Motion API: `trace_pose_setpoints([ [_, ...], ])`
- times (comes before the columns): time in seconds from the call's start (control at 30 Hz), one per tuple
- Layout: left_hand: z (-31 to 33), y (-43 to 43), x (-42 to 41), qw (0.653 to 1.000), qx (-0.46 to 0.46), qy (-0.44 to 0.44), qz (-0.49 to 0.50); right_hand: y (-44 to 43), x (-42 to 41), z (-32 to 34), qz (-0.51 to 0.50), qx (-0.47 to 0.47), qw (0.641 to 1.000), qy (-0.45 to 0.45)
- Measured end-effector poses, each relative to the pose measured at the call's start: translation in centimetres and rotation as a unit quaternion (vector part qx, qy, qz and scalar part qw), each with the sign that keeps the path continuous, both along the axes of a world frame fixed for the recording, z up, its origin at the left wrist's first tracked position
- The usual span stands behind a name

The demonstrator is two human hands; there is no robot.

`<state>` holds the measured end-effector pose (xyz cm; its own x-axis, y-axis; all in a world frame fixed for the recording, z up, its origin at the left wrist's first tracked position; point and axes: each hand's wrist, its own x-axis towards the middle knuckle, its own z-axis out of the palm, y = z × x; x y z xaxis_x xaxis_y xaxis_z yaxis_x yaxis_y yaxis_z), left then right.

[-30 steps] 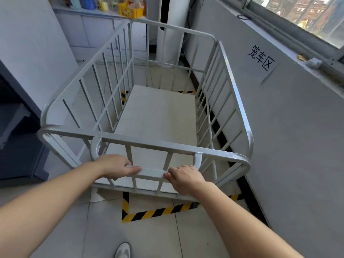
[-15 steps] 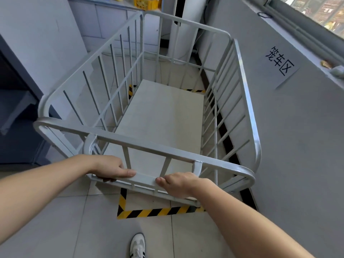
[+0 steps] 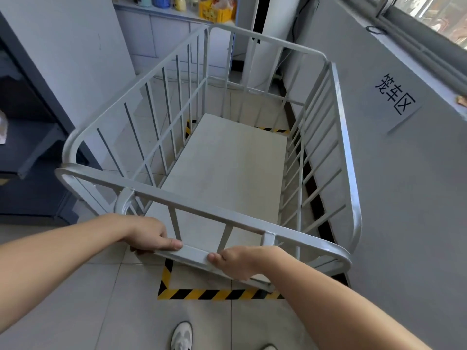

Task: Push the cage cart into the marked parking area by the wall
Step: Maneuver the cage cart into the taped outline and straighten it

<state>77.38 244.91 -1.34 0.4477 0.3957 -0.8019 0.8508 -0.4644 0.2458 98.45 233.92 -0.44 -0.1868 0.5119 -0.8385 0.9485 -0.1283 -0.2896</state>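
Both hands, left (image 3: 149,233) and right (image 3: 242,261), closed on the low rear bar (image 3: 194,256) of the cart (image 3: 227,173), which sits mostly inside the striped tape (image 3: 214,294) beside the wall (image 3: 404,198); final parking step, likely a small square-up, then let go.

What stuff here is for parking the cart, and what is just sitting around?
For the job: cage cart, striped floor tape, wall sign, left hand, right hand.
Just sitting around: yellow crate, dark shelf.
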Motion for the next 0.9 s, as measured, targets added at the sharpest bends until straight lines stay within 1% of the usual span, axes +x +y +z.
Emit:
trace_pose_setpoints([
  [0.27,0.2,-2.7,5.2,1.000,-0.004,0.016,0.011,-0.8,5.4,-0.3,0.035,-0.065,0.997,-0.015],
  [0.47,0.7,-5.2,10.8,1.000,-0.003,0.005,0.010,-1.7,10.8,0.7,0.043,-0.102,0.994,-0.025],
  [0.6,0.6,-6.4,14.2,1.000,-0.010,0.013,0.003,-2.4,14.2,0.8,0.043,-0.117,0.992,-0.035],
  [0.7,0.2,-7.1,16.1,0.999,-0.026,0.015,0.016,-2.9,16.6,1.0,0.055,-0.123,0.990,-0.041],
  [0.9,-0.5,-8.4,19.8,0.999,-0.036,0.014,0.019,-3.7,20.8,1.3,0.076,-0.119,0.989,-0.038],
])
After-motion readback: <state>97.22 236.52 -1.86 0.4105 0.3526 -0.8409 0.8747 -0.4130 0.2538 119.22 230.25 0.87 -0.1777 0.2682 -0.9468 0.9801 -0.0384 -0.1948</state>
